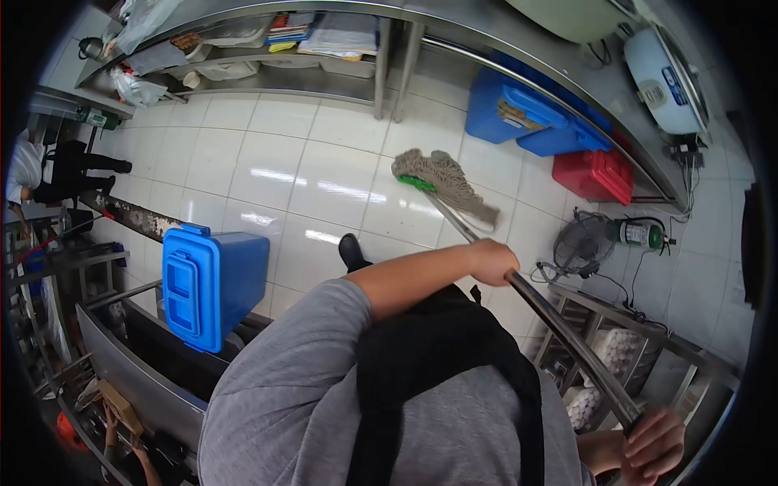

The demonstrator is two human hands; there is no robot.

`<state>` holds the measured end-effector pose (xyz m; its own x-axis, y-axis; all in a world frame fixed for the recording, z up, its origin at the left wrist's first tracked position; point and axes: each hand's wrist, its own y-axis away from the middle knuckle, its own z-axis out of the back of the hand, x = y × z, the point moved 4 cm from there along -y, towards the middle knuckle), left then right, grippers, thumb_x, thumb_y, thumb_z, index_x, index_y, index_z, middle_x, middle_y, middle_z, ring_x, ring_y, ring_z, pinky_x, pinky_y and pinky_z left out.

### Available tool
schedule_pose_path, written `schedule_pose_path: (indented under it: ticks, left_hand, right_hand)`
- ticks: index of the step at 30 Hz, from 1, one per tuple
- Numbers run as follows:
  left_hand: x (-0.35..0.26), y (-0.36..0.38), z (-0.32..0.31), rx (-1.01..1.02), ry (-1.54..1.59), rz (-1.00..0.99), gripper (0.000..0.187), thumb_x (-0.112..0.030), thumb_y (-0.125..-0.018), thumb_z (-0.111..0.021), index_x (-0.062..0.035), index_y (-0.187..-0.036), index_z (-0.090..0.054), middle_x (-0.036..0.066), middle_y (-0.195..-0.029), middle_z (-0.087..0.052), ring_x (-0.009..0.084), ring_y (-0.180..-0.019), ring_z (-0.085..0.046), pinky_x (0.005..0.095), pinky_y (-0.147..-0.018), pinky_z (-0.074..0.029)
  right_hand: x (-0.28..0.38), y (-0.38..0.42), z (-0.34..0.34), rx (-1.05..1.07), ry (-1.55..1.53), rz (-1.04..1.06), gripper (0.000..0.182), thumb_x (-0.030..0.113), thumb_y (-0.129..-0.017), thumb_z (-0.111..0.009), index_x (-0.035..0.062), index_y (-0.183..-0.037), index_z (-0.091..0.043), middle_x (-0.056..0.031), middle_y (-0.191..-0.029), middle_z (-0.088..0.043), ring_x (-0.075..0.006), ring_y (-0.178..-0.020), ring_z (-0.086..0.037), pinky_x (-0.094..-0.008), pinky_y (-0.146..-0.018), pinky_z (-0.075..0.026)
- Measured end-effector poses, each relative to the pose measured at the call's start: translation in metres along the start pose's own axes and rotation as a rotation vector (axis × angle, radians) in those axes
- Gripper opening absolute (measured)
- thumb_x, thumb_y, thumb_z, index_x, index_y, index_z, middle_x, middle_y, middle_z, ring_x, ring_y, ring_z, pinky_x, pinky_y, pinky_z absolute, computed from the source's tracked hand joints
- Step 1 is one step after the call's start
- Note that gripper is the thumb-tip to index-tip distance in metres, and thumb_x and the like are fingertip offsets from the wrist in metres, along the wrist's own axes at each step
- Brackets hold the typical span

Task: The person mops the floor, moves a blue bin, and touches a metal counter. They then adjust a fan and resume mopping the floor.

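Observation:
A string mop (450, 182) with a green clamp lies on the white tiled floor, its grey-brown strands spread out. Its metal handle slants down to the right across the view. My left hand (492, 262) is closed around the handle, partway along it. Further up, near the handle's end at the lower right, my right hand (655, 444) is wrapped around it too. A dark shoe (352, 251) shows on the floor, left of the handle.
Blue bins (506, 105) and a red box (596, 176) stand under the steel counter. A floor fan (583, 243) and a green cylinder (640, 234) are at right. A blue lidded bin (215, 283) is at left. Another person (61, 170) stands far left; someone's hands (126, 429) hold a box lower left.

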<state>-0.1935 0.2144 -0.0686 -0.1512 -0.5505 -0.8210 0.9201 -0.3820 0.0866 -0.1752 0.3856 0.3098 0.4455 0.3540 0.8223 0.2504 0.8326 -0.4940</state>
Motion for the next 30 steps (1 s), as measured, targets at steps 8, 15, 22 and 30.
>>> schedule_pose_path:
  ticks: [8,15,22,30]
  left_hand:
    - [0.150,0.182,0.118,-0.416,-0.096,0.378,0.015,-0.026,-0.072,-0.065,-0.0130,-0.077,-0.062,0.013,-0.078,-0.065,0.0366,-0.080,-0.063,0.0462,-0.068,-0.051]
    - [0.267,0.361,0.148,-1.044,-0.022,0.580,0.015,-0.016,-0.075,-0.064,-0.0022,-0.074,-0.057,0.019,-0.081,-0.061,0.0403,-0.083,-0.058,0.0467,-0.075,-0.047]
    - [0.300,0.504,0.171,-1.128,-0.105,0.992,0.022,-0.006,-0.069,-0.070,-0.0030,-0.088,-0.060,0.018,-0.095,-0.060,0.0375,-0.094,-0.057,0.0425,-0.082,-0.048]
    - [0.244,0.533,0.240,-1.312,-0.140,1.056,0.019,-0.010,-0.073,-0.071,-0.0038,-0.086,-0.059,0.016,-0.089,-0.060,0.0372,-0.089,-0.058,0.0422,-0.083,-0.049]
  right_hand:
    - [-0.113,-0.100,-0.128,-0.256,-0.202,0.090,0.022,0.024,-0.083,-0.065,0.0157,-0.068,-0.052,0.0055,-0.049,-0.053,-0.0095,-0.043,-0.054,-0.0250,-0.048,-0.047]
    - [-0.220,-0.195,-0.244,0.045,-0.486,-0.046,0.029,0.028,-0.084,-0.065,0.0056,-0.068,-0.056,-0.0029,-0.053,-0.052,-0.0197,-0.051,-0.053,-0.0412,-0.065,-0.045]
    - [-0.324,-0.259,-0.358,0.321,-0.655,-0.037,0.005,0.002,-0.080,-0.057,-0.0020,-0.081,-0.060,-0.0102,-0.075,-0.061,-0.0243,-0.074,-0.059,-0.0442,-0.086,-0.047]
    - [-0.264,-0.385,-0.391,0.666,-0.557,0.186,0.010,-0.005,-0.072,-0.058,-0.0008,-0.079,-0.063,-0.0109,-0.073,-0.062,-0.0258,-0.071,-0.061,-0.0414,-0.080,-0.050]
